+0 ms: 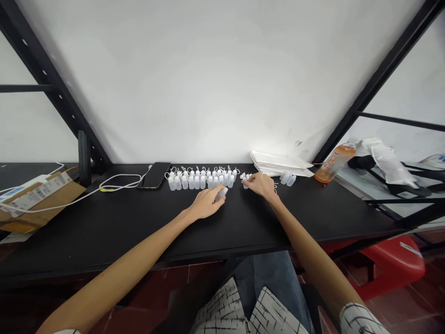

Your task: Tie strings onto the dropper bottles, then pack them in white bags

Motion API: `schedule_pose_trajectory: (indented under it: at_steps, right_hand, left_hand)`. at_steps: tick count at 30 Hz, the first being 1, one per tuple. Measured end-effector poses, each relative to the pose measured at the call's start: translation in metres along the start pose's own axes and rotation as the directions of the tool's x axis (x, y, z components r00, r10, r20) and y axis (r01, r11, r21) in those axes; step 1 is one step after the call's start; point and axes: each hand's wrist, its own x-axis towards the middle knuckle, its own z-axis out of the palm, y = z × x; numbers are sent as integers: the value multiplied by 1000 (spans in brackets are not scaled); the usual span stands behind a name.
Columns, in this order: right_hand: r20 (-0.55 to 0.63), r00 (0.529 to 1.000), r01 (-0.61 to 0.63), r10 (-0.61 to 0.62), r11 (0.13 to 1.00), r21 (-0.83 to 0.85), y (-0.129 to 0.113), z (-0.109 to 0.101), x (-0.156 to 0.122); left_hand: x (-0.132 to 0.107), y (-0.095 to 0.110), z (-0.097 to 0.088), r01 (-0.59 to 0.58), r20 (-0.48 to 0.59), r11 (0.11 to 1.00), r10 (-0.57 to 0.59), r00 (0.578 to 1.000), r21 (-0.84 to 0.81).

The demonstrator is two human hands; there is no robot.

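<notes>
In the head view, the left hand [207, 202] closes in a narrow grip on a small white plastic squeeze bottle [221, 195]. Its fingers cover most of the bottle, and only one end shows, at the hand's 3 o'clock. The right hand [262, 184] reaches toward 10 o'clock, with its fingers touching a small cluster of bottles [245, 180]. They hide part of the cluster, so I cannot tell whether that hand holds one. Both forearms come in from the lower corners, palms down above a black table [104, 222].

Rows of matching bottles [201, 181] stand at the left hand's 12 o'clock, their thin cap loops too small to make out. Farther toward 9 o'clock lie a smartphone [154, 175] and a white charging cable [120, 182]. At the right hand's 2 o'clock sit a stack of white paper [280, 162], three more bottles [287, 178], and an orange drink bottle [335, 162].
</notes>
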Motion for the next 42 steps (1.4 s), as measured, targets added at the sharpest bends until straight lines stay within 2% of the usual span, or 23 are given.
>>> schedule_pose_trajectory:
  at_steps: [3,6,9,13,18,24,29,33,38,42]
  right_hand:
    - [84,996,-23,17,998,61,-2,-2,2]
    - [102,995,-20,14,998,59,-2,-2,1]
    - [84,996,-18,11,996,88,1,-2,-1]
    - [20,1000,-2,-2,972,233,11,0,-1]
    - [-33,997,76,-68,925,373,15,6,1]
    - [-60,982,191,-182,936,297,-3,11,-5]
    - [-60,977,215,-206,944,251,-11,11,-8]
    - [-30,975,221,-222,935,277,-12,12,-9]
    - [-22,971,234,-240,917,323,-6,16,-8]
    - [-82,976,215,-200,932,290,15,8,-4]
  left_hand:
    - [1,-1,1,-11,-8,1000,11,1000,3]
    - [1,-3,3,-16,-14,1000,16,1000,5]
    - [1,-3,3,-12,-18,1000,12,1000,11]
    - [1,-3,3,-11,-17,1000,12,1000,16]
    - [0,-1,1,-16,-11,1000,16,1000,12]
    - [-1,0,0,-23,-11,999,23,1000,27]
    - [-2,0,0,-20,-2,999,20,1000,38]
    - [-2,0,1,-17,-8,999,18,1000,42]
    - [-2,0,1,-15,-7,999,16,1000,41]
    - [-2,-2,0,-18,-14,999,18,1000,33]
